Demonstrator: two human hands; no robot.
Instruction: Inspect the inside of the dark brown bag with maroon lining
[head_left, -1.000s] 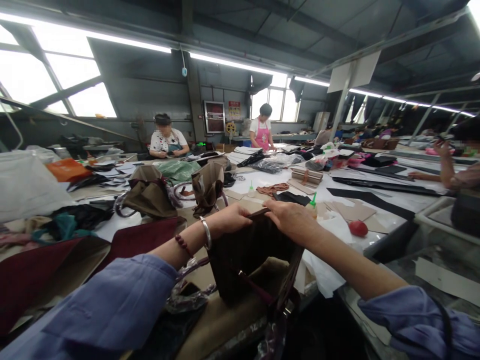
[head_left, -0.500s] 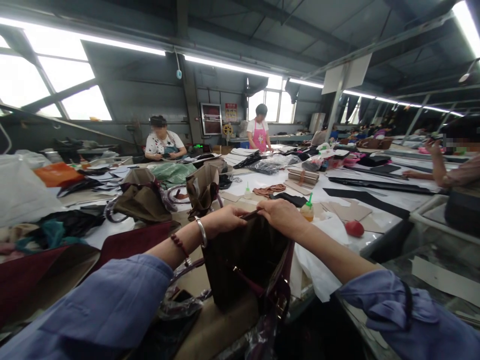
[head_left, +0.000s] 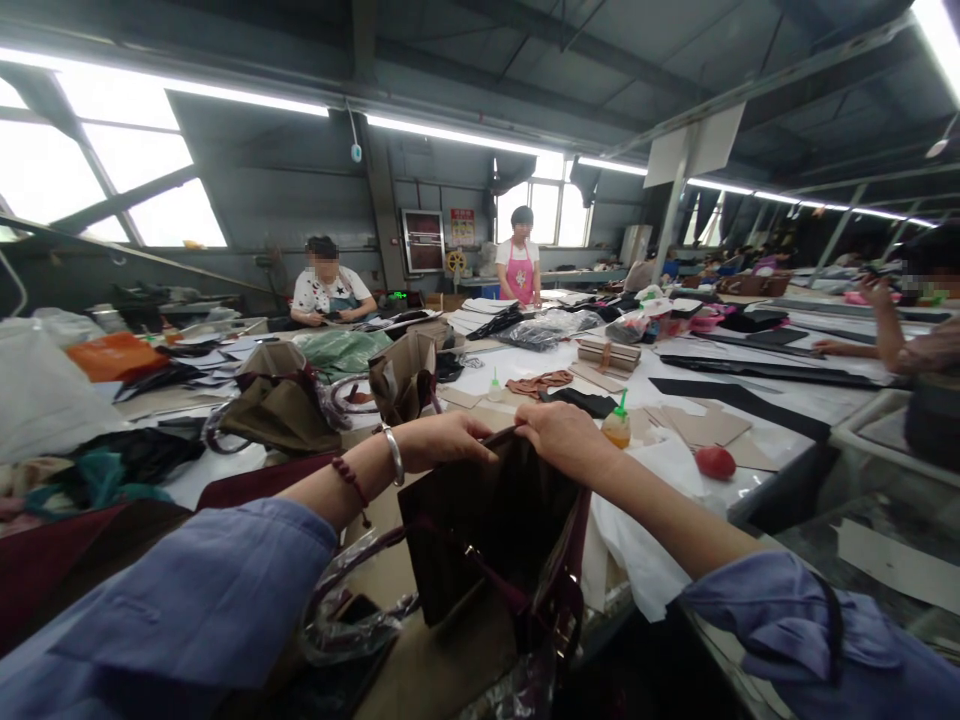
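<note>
A dark brown handbag (head_left: 457, 530) with maroon straps stands at the table edge in front of me, its mouth facing up and its inside in shadow. My left hand (head_left: 442, 440) is closed on the bag's far upper rim, thumb over the edge. Close beside it, my right hand (head_left: 562, 437) pinches the same rim near the corner. A plastic-wrapped handle (head_left: 352, 610) lies at the bag's left side. Just beyond my hands is another brown bag (head_left: 401, 375). The lower part of the held bag is partly lost in darkness.
A glue bottle (head_left: 617, 425) with a green nozzle and a red lump (head_left: 715, 462) lie to the right. More bags (head_left: 281, 410) are at left. A white bin (head_left: 870, 430) borders the right side. Co-workers (head_left: 330, 285) sit and stand across the table.
My left hand has shifted slightly left along the rim, and the bag's left side has moved a little left with it. The right hand keeps its hold.
</note>
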